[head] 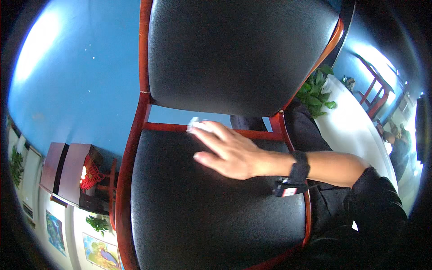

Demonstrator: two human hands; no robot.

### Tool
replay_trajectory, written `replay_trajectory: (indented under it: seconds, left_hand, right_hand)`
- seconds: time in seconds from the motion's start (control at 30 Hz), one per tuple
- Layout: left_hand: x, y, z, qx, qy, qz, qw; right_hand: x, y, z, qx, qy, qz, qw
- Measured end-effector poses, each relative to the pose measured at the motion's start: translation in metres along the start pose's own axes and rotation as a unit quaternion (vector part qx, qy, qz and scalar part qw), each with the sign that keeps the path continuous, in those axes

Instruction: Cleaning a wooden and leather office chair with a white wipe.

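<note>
Before me stands a chair with a reddish wooden frame, a black padded seat (202,216) and a black padded backrest (236,57). My right hand (233,152) reaches in from the right, palm down over the rear of the seat. Its fingertips press a small white wad, maybe tissue or cloth (193,125), at the wooden rear rail (165,127) below the backrest. The thumb is spread apart from the fingers. A black strap (299,167) with a small device circles the wrist. My left hand is out of view.
A white table (354,135) with a curved edge stands at the right, beside a leafy green plant (315,92). Another wooden chair (376,91) is farther off. Left are the blue floor (91,87), brown cabinets (72,168) and a red knotted ornament (91,175).
</note>
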State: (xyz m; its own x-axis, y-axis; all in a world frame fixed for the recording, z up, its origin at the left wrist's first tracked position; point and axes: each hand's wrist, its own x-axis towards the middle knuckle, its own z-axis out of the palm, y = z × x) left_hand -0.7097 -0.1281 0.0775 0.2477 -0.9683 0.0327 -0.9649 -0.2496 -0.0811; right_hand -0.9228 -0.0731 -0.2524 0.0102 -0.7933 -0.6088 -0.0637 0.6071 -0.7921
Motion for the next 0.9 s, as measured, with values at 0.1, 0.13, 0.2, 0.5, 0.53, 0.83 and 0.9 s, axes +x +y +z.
replay_trajectory:
  seconds: [0.1, 0.13, 0.2, 0.5, 0.53, 0.83, 0.9]
  left_hand:
    - [0.001, 0.002, 0.009, -0.038, 0.023, 0.026, 0.999]
    - [0.001, 0.000, 0.009, -0.037, 0.021, 0.027, 0.999]
    - [-0.001, -0.005, 0.009, -0.051, 0.035, 0.031, 0.998]
    - [-0.003, 0.029, 0.010, -0.009, 0.004, -0.027, 1.000]
    - [-0.002, 0.028, 0.012, -0.010, 0.001, -0.026, 1.000]
    - [0.003, 0.006, 0.006, -0.009, 0.002, 0.060, 0.998]
    - [0.003, 0.006, -0.001, 0.001, -0.042, 0.039, 0.998]
  right_hand:
    - [0.020, -0.030, 0.009, 0.020, 0.038, -0.082, 0.996]
    - [0.016, -0.040, 0.006, 0.029, 0.027, -0.106, 0.994]
    - [-0.007, -0.062, 0.006, 0.048, 0.033, -0.144, 0.988]
    - [-0.064, 0.026, -0.023, -0.002, -0.016, 0.015, 1.000]
    - [-0.056, 0.029, -0.019, -0.025, -0.011, 0.024, 0.999]
    - [-0.090, -0.074, -0.022, 0.051, -0.053, -0.106, 0.992]
    - [-0.110, -0.060, -0.035, 0.040, -0.086, -0.084, 0.992]
